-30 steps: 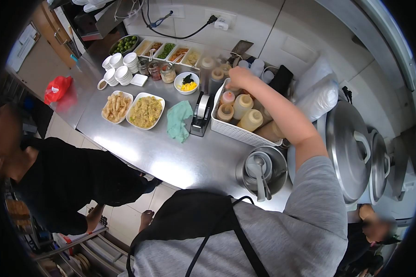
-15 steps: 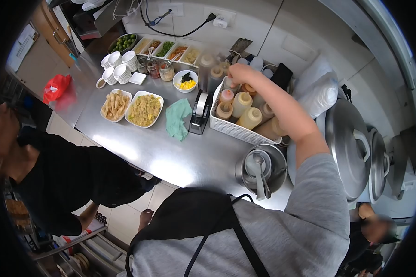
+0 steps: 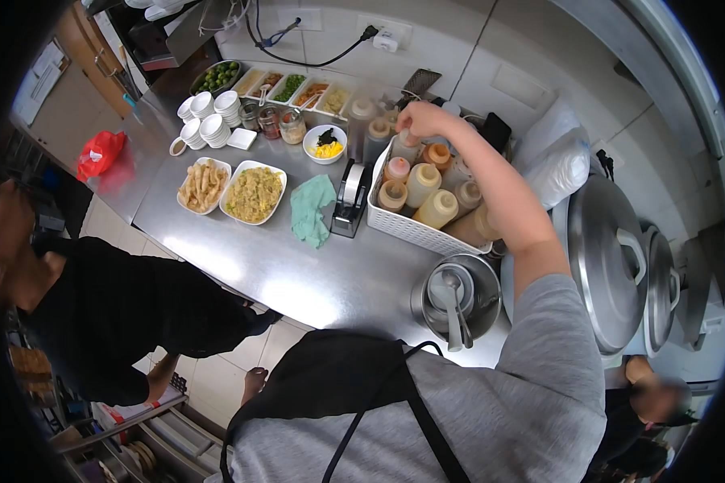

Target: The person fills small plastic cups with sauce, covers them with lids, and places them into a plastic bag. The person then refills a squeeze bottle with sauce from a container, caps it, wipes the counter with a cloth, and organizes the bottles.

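My right hand [image 3: 420,121] reaches over the back left of a white basket [image 3: 427,233], its fingers closed on the top of a pale squeeze bottle [image 3: 405,147]. Around that bottle stand an orange-topped bottle [image 3: 437,155], one with a pinkish top [image 3: 396,169] and several with yellowish or brown contents. At the lower left of my apron, my left hand [image 3: 255,380] hangs low, small and partly seen; its fingers are too small to make out. Left of the basket are a tape dispenser [image 3: 350,199] and a green cloth [image 3: 312,209].
Two food dishes [image 3: 254,194] and stacked white cups [image 3: 214,129] are on the steel counter [image 3: 242,262]. Right of them stands a metal pot [image 3: 486,299] with utensils; large lidded pots [image 3: 608,258] are farther right. A co-worker in black [image 3: 113,314] stands left, another person lower right.
My right hand has shifted slightly within the basket's back-left area, and more of the pale bottle and the orange-topped one now shows beneath it.
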The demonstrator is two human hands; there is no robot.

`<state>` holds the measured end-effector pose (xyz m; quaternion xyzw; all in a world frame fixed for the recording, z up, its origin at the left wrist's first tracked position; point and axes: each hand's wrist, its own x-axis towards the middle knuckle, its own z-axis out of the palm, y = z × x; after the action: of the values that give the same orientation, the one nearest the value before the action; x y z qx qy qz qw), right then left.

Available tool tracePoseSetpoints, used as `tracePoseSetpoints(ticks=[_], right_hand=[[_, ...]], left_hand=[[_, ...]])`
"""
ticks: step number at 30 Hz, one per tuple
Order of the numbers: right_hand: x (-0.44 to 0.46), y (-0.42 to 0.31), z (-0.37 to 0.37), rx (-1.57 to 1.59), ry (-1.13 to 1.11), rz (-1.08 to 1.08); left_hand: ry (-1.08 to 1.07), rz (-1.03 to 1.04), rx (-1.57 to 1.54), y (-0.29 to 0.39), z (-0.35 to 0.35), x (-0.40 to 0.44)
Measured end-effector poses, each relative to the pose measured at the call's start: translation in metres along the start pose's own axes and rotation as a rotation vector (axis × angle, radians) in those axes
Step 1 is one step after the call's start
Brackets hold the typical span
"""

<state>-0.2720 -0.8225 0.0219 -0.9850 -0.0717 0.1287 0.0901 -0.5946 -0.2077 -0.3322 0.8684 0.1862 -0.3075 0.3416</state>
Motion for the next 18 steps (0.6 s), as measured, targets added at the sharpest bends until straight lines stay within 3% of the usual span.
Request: tracePoseSetpoints(ticks=[1, 5, 18], right_hand=[[0.0, 0.003, -0.002, 0.15, -0.027, -0.027], [-0.001, -0.002, 0.001, -0.061, -0.019, -0.03], [-0.012, -0.014, 0.019, -0.199, -0.02, -0.051]], left_hand=[[-0.006, 0.01, -0.022, 0.002, -0.002, -0.002], [-0.004, 0.035, 0.024, -0.008, 0.0, 0.008], [-0.003, -0.029, 0.035, 0.003, 0.002, 0.006]])
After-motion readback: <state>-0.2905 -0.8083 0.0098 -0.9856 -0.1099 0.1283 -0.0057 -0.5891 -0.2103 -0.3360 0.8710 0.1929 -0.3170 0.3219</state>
